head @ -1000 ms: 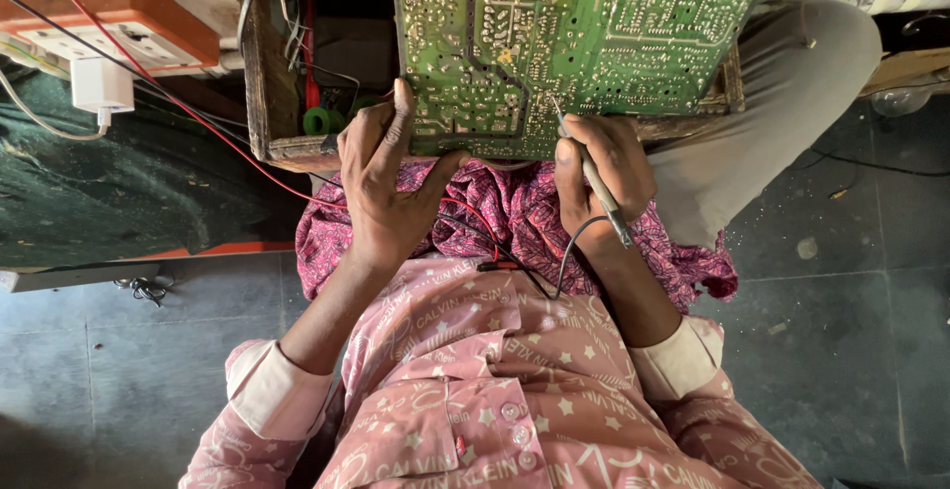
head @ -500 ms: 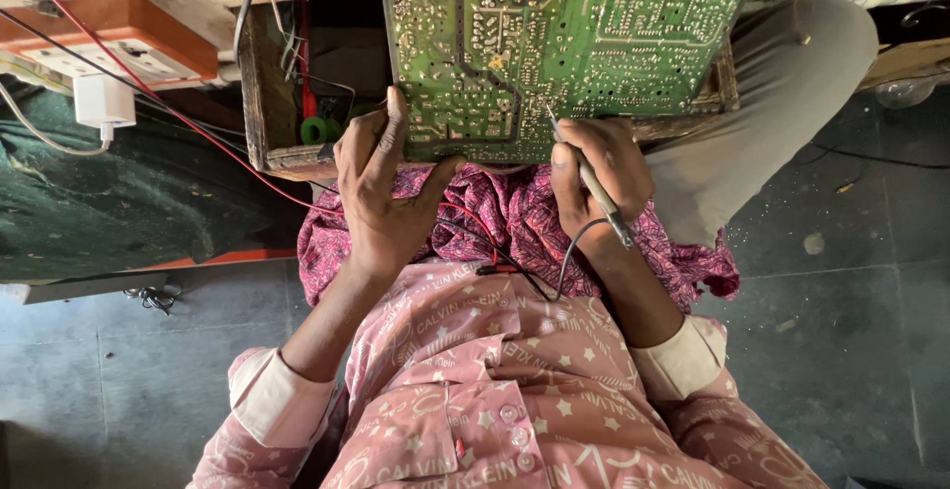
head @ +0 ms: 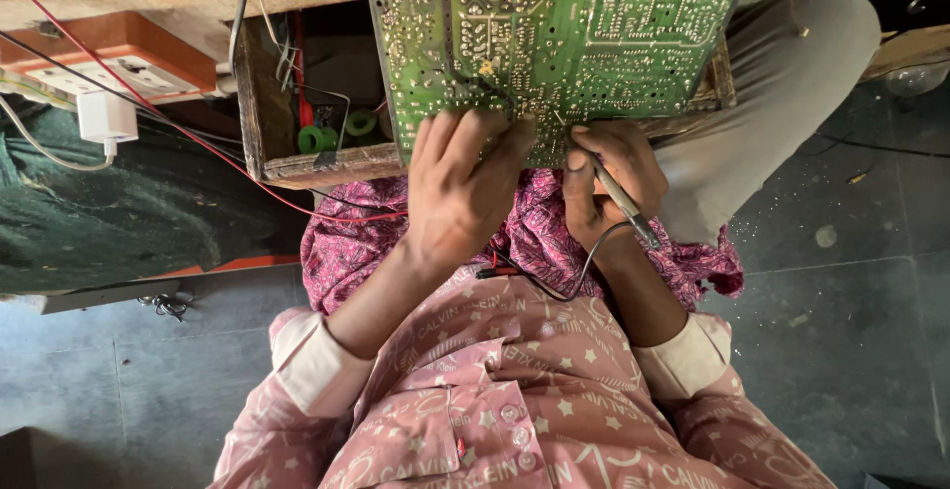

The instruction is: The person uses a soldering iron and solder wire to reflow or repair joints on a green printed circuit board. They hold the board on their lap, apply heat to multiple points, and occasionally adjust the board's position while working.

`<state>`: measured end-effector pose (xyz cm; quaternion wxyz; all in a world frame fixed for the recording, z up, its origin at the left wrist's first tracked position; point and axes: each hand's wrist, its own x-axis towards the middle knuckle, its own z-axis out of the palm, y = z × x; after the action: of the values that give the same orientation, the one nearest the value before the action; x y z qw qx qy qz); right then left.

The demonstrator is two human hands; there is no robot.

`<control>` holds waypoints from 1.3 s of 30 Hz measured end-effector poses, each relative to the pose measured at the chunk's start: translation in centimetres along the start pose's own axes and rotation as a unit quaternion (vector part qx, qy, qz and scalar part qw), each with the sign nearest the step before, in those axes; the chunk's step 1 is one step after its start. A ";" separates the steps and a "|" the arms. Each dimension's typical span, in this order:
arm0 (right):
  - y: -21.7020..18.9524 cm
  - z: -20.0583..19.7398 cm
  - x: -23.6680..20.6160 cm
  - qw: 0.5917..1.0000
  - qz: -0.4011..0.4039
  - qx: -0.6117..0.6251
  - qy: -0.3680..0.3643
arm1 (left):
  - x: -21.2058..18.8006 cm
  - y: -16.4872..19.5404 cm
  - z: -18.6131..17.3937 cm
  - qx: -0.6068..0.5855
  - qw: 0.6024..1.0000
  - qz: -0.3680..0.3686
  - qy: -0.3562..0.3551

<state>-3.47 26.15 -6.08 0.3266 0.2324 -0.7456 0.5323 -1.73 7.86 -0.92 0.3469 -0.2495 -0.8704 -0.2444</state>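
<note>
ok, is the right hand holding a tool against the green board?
Yes: the right hand grips a thin pen-like tool with a trailing wire, its tip at the lower edge of the green circuit board.

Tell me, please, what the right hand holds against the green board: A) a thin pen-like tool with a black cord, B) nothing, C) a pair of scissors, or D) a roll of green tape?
A: the right hand grips a thin pen-like tool with its tip at the board, and a black cord trails from it.
</note>
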 end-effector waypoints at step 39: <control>0.8 -0.8 1.0 0.999 -0.043 -0.012 0.009 | 3.3 -0.9 2.5 0.273 0.927 0.196 -0.166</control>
<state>-4.53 27.20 -5.64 0.3583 0.2555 -0.7385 0.5109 -5.60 9.53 -0.37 0.2932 -0.3480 -0.8822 0.1208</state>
